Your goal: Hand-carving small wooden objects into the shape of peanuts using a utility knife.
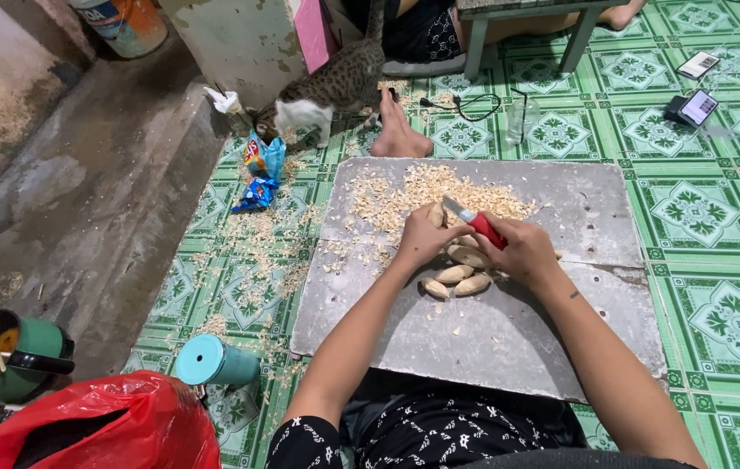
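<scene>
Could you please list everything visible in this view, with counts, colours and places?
Grey flat board: one, on the green patterned floor.
Pale wood shavings: a heap, far side of the board, spilling left.
Pale carved wooden pieces: about four, beside the hands.
Red-handled knife: one, in the right hand.
Tabby cat: one, beyond the board.
Blue snack packets: two, near the cat.
Teal cylinder: one, near left.
Red plastic bag: one, bottom left.
Phones: two, top right.
Another person's foot: beyond the board.
Left hand: holds a wooden piece.
Right hand: grips the knife.
</scene>
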